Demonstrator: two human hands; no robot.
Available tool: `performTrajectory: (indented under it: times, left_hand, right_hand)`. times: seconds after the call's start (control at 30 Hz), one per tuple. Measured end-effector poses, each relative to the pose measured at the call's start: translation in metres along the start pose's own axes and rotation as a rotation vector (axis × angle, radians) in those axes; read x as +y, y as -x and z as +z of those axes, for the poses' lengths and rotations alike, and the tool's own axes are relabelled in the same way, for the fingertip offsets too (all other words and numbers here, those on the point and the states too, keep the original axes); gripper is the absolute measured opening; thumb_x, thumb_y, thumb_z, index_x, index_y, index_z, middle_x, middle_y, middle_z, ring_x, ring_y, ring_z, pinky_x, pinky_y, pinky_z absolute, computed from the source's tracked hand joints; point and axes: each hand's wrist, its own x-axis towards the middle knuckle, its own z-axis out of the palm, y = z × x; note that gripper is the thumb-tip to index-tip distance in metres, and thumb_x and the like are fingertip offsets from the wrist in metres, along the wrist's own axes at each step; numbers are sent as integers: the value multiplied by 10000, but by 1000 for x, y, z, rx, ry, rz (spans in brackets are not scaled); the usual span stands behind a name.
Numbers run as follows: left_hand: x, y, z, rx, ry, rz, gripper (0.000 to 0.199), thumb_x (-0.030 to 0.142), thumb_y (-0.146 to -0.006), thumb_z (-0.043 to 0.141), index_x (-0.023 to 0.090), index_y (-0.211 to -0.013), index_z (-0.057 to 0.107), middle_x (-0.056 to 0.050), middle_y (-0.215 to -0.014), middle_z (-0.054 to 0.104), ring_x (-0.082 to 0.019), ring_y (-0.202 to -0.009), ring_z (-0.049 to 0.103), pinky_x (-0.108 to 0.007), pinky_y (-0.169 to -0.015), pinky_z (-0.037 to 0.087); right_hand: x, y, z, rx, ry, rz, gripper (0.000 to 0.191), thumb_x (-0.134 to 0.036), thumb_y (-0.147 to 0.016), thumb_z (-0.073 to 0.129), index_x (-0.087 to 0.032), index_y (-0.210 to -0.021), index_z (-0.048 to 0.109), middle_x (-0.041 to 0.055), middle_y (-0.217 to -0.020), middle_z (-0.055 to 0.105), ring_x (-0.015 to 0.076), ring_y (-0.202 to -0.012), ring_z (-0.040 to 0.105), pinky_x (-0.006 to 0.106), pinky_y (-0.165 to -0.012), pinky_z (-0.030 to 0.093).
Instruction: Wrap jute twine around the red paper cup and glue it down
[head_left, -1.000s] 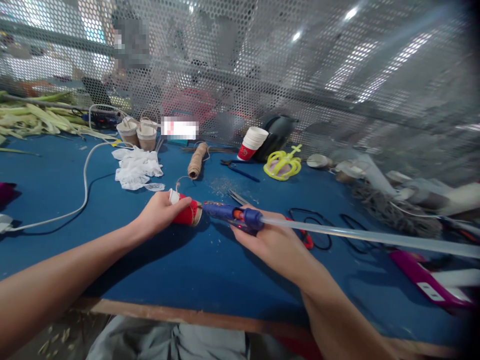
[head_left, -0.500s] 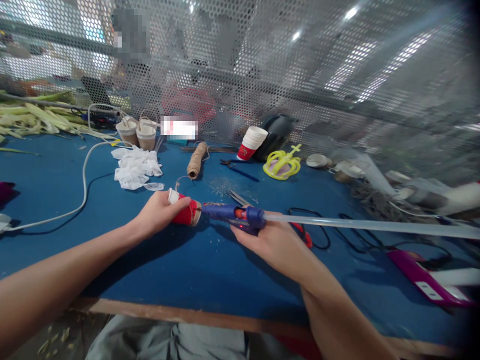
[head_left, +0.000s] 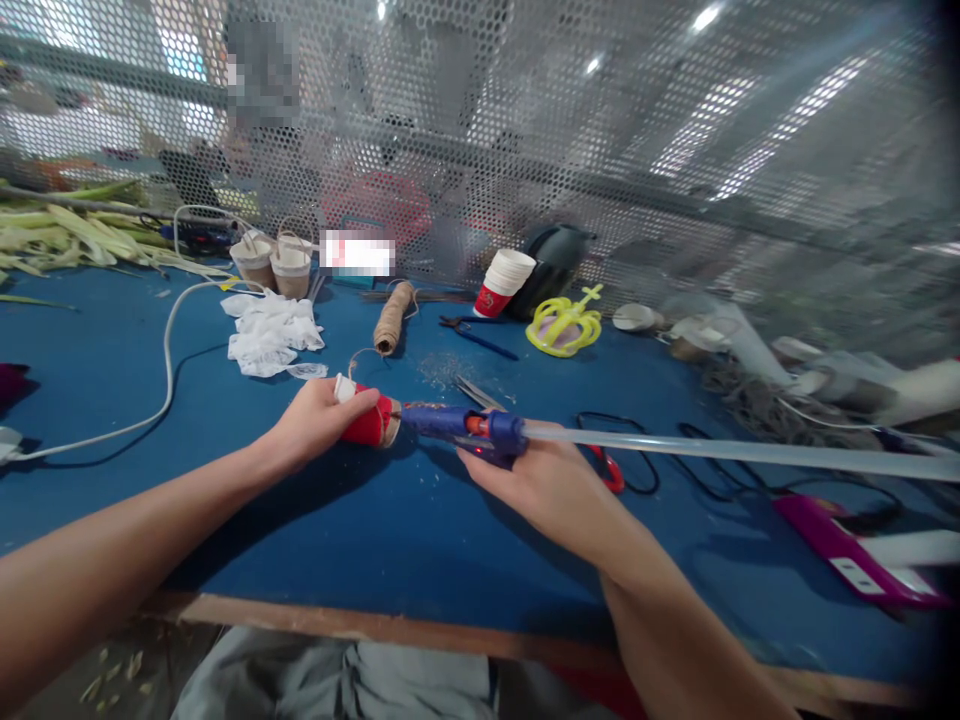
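Right now the left hand [head_left: 319,415] is curled snugly around a red paper cup [head_left: 364,428], tipped sideways over the middle of the worktop [head_left: 360,550]. The right hand [head_left: 544,480] grips a blue glue gun [head_left: 442,420], which points left at the cup's right end; whether they touch, I cannot tell. On the far side, a twine spool [head_left: 394,318] lies left of blue pliers [head_left: 486,342].

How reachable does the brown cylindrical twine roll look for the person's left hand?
Probably yes, once free: the left hand holds the red-and-white paper cup, but only a thin brown strand lies before the twine roll.
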Motion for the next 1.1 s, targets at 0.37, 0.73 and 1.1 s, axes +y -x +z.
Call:
performTrajectory:
  times: [0.37, 0.73, 1.1]
  left_hand:
    - [-2, -3, -1, 14, 51, -35, 330, 453, -668, 578, 149, -559, 511, 26, -466, 485, -80, -421, 369, -218, -425, 236]
    - [-1, -3, -1, 3, 50, -19, 347, 447, -668, 569, 164, -505, 450, 51, -435, 412, -68, -409, 312, -219, -429, 195]
    - [0, -4, 1, 9, 37, -48, 359, 471, -649, 561, 179, -503, 411, 57, -451, 361, -68, -419, 273, -227, -433, 167]
  right_hand:
    - [-5, 6, -2, -60, 10, -57, 99, -163, -800, 460, -177, -753, 546, 21, -662, 550, 159, -612, 525, 289, -583, 394]
    - [-10, 8, 0, -41, -94, -13, 139, -158, -786, 507, -203, -670, 447, -18, -646, 529, 124, -590, 513, 245, -594, 388]
    - [-9, 7, -1, -56, -102, -20, 131, -163, -787, 498, -202, -674, 448, -17, -643, 531, 124, -586, 517, 240, -576, 381]
